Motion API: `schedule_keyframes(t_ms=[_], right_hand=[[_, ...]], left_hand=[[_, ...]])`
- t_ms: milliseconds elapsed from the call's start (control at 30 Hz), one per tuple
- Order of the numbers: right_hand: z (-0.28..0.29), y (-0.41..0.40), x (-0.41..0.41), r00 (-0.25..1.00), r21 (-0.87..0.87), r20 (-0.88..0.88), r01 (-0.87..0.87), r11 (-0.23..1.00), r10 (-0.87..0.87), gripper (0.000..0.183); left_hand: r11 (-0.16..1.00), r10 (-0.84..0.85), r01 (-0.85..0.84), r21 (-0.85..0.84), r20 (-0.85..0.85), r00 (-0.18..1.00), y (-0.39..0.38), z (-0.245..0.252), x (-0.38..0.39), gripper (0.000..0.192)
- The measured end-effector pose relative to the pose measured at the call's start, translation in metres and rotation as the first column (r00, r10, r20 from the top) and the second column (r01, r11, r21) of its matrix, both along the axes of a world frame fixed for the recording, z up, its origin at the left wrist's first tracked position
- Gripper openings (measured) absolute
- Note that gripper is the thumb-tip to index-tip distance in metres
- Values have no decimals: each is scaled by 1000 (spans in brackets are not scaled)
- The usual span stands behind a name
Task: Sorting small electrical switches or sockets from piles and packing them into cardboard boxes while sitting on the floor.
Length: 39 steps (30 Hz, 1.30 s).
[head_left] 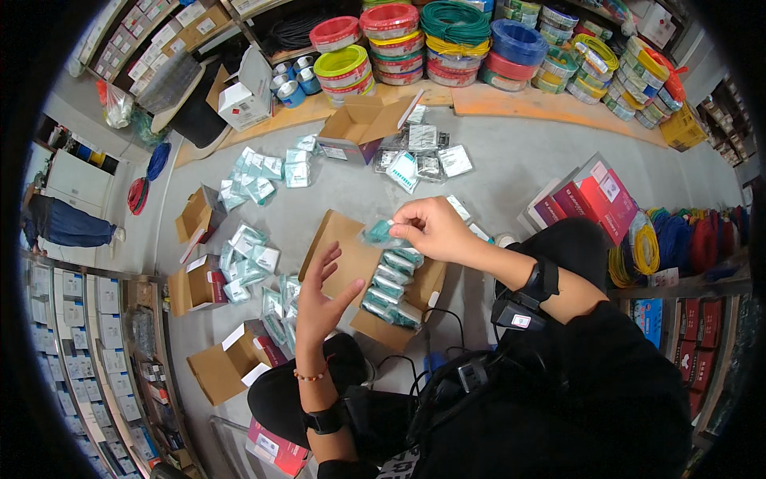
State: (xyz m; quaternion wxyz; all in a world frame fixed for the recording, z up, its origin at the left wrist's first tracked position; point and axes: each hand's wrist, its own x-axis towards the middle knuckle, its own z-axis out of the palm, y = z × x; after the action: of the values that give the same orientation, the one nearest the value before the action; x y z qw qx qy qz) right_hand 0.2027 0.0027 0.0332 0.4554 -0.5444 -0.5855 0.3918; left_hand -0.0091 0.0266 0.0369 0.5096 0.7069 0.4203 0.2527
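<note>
My right hand point(435, 227) pinches a small green item in a clear plastic bag point(378, 232) between thumb and fingers. Below it stands an open cardboard box point(347, 239) with its flaps spread. A row of similar bagged green items point(392, 278) fills much of that box. To the left of the box, my left hand point(323, 293) hangs with fingers apart and nothing in it. Piles of bagged packets point(248, 254) lie on the floor to the left, and part of the nearest pile is hidden behind my left hand.
Open cartons point(230, 362) stand at the left, and another box point(353, 129) lies ahead beside black-and-white packets point(423, 139). Wire coils point(392, 45) are stacked on a wooden board. Red boxes point(592, 200) stand near my right knee. Shelves point(90, 359) line the left; a person point(72, 220) is farther off.
</note>
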Motion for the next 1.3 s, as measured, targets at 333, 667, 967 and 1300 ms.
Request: schedule_keyframes(t_ms=[333, 667, 967, 1300], right_hand=[[-5, -6, -13, 992, 114, 26, -127, 985, 125, 8], [-4, -10, -13, 979, -8, 65, -194, 981, 194, 5], [-2, -6, -6, 989, -75, -71, -136, 988, 131, 9], [8, 0, 7, 923, -76, -361, -170, 983, 132, 11]], left_hand=[[1000, 3, -3, 10, 26, 1000, -7, 4, 2, 44], [994, -108, 107, 6, 27, 994, -10, -8, 2, 18], [990, -19, 32, 140, -98, 995, -9, 11, 7, 18], [981, 96, -94, 168, 1, 995, -5, -3, 3, 19]])
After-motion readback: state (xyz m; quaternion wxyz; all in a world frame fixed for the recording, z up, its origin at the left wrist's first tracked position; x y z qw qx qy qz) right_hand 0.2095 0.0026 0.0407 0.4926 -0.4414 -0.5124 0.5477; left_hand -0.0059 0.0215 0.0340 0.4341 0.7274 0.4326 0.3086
